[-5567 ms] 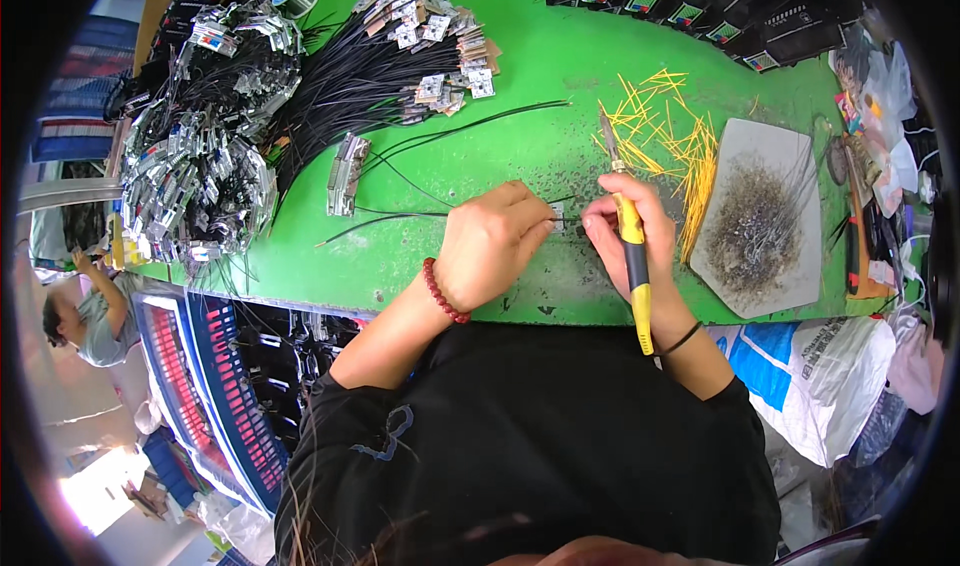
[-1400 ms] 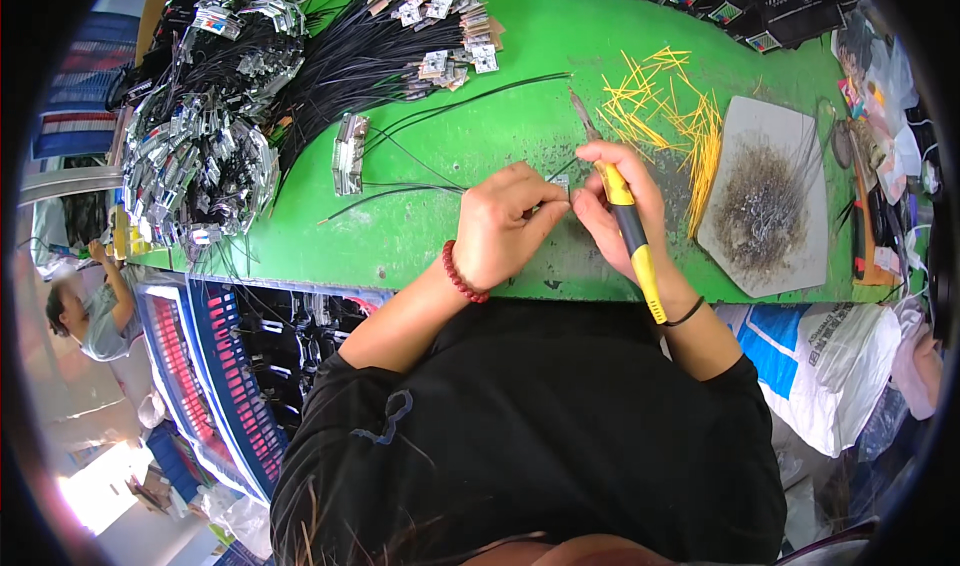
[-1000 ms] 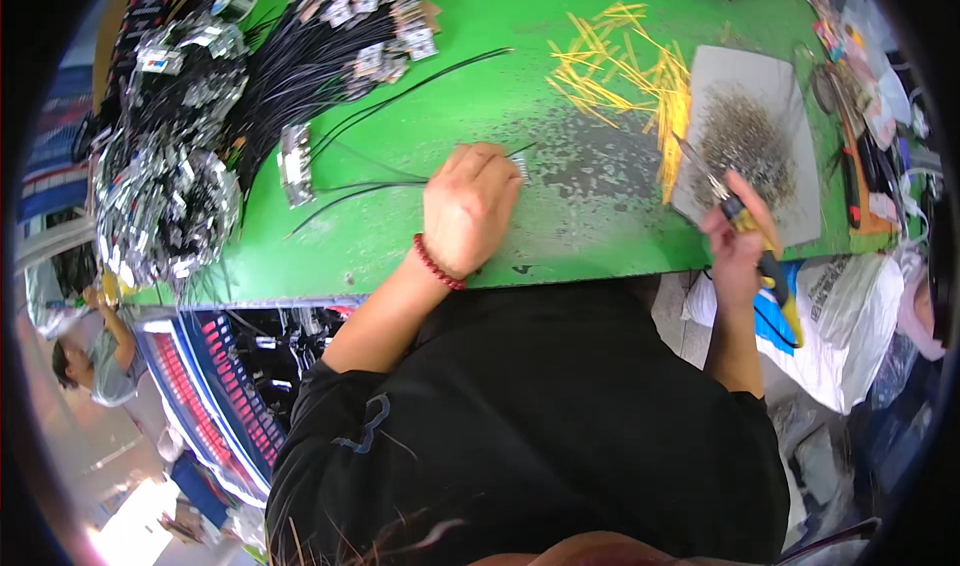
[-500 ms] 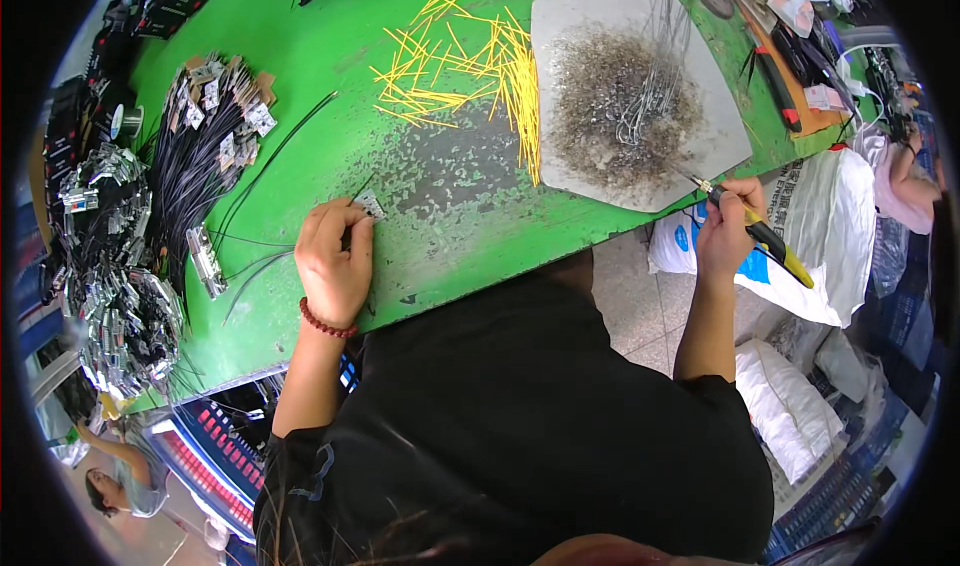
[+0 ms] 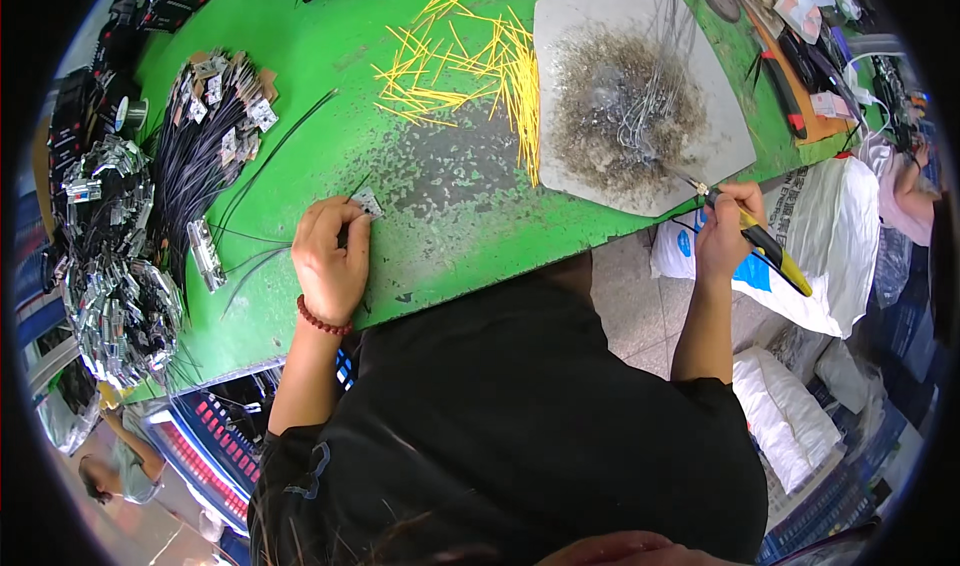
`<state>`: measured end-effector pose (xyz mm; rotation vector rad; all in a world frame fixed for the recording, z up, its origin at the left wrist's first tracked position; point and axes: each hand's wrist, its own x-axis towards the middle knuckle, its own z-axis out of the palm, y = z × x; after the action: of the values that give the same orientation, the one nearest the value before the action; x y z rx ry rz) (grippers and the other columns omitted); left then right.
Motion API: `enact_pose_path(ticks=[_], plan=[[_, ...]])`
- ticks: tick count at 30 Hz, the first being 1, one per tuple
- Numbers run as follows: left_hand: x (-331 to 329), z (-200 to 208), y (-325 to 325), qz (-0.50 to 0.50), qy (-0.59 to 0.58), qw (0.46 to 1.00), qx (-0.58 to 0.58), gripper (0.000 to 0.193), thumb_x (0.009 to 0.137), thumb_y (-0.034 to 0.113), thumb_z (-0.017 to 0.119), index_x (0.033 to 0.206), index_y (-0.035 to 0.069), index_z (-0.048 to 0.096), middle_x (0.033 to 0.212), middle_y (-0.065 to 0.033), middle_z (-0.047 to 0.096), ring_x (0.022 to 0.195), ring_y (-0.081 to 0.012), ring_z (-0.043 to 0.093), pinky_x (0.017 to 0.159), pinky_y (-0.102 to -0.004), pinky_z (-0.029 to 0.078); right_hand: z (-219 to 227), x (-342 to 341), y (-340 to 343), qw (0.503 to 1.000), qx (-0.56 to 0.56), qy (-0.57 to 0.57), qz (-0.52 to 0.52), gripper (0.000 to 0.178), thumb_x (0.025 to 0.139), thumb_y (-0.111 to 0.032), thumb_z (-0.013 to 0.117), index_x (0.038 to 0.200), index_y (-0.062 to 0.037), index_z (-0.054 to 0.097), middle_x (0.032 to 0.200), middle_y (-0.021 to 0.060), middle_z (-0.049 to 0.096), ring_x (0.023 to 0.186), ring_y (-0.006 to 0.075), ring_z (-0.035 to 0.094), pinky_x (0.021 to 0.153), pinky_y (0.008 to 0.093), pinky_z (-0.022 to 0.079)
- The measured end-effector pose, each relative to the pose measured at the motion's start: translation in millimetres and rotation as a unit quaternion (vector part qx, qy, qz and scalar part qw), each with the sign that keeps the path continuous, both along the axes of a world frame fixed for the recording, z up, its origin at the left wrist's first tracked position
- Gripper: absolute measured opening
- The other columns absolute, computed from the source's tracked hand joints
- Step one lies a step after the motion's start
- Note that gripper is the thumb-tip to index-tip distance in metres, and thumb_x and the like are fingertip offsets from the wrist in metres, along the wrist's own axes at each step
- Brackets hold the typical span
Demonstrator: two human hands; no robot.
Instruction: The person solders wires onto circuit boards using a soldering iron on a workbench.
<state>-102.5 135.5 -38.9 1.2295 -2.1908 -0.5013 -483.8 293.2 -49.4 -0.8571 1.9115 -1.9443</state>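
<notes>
My left hand [image 5: 332,249] rests on the green table, its fingers pinched on a small circuit board [image 5: 369,203] with a dark wire beside it. My right hand [image 5: 730,231] grips a black and yellow soldering iron [image 5: 775,249] at the table's front edge. Its tip points left, low over the grey sheet [image 5: 725,146], at the edge of a dark, burnt-looking patch. Thin silvery strands [image 5: 640,116], which look like solder wire, lie tangled on that patch.
Yellow wires [image 5: 525,106] lie scattered left of the sheet. A bundle of black cables [image 5: 185,166] with small boards and a heap of metal connectors [image 5: 120,311] lie at the left. Red-black pliers [image 5: 785,96] rest at the far right. White sacks [image 5: 810,251] stand below.
Both hands keep their grips and hardly move. The view has shifted slightly. At the lower left, another person has moved a little.
</notes>
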Motion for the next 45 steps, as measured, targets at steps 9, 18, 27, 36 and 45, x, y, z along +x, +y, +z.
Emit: enact_pose_path(ticks=[9,18,27,36,45], plan=[[3,1,-1,-0.012,0.029,0.999,-0.011,0.006,0.075,-0.002,0.066,0.079,0.000,0.061,0.085,-0.0151,0.064,0.078,-0.0292,0.062,0.071,-0.0353,0.050,-5,-8,1,0.992,0.020,0.126,-0.016,0.003,0.080,-0.005,0.054,0.077,-0.0037,0.054,0.071,-0.0009,0.048,0.059,0.0073,0.044,0.054,0.0215,0.036],[8,-7,-2,-0.004,0.047,0.999,-0.020,0.009,0.073,0.002,0.069,0.078,0.002,0.062,0.085,-0.0120,0.065,0.079,-0.0291,0.063,0.071,-0.0376,0.050,9,86,-53,0.978,-0.099,0.065,0.173,0.019,0.078,-0.016,0.062,0.078,0.0001,0.052,0.072,0.0064,0.048,0.064,0.0137,0.045,0.058,0.0266,0.035],[5,-9,-7,0.011,0.043,0.998,-0.037,0.010,0.071,0.002,0.070,0.077,0.003,0.062,0.081,-0.0096,0.064,0.075,-0.0281,0.062,0.066,-0.0370,0.051,1,178,-105,0.934,-0.025,0.009,0.357,0.014,0.076,-0.007,0.064,0.083,-0.0022,0.053,0.069,0.0006,0.049,0.060,0.0061,0.040,0.054,0.0221,0.031],[5,-10,-6,0.011,0.041,0.999,-0.032,0.011,0.071,0.003,0.070,0.076,0.004,0.061,0.082,-0.0086,0.062,0.074,-0.0270,0.061,0.064,-0.0356,0.051,-8,183,-109,0.927,-0.013,0.001,0.374,0.012,0.074,-0.003,0.062,0.082,-0.0018,0.053,0.068,-0.0007,0.048,0.059,0.0049,0.039,0.052,0.0220,0.030],[6,-9,-7,0.009,0.045,0.999,-0.027,0.011,0.071,0.002,0.070,0.077,0.004,0.061,0.083,-0.0087,0.062,0.074,-0.0273,0.061,0.064,-0.0359,0.051,-10,184,-111,0.927,0.005,0.010,0.376,0.013,0.072,-0.001,0.062,0.082,-0.0011,0.055,0.070,0.0008,0.051,0.060,0.0051,0.042,0.054,0.0212,0.033]])
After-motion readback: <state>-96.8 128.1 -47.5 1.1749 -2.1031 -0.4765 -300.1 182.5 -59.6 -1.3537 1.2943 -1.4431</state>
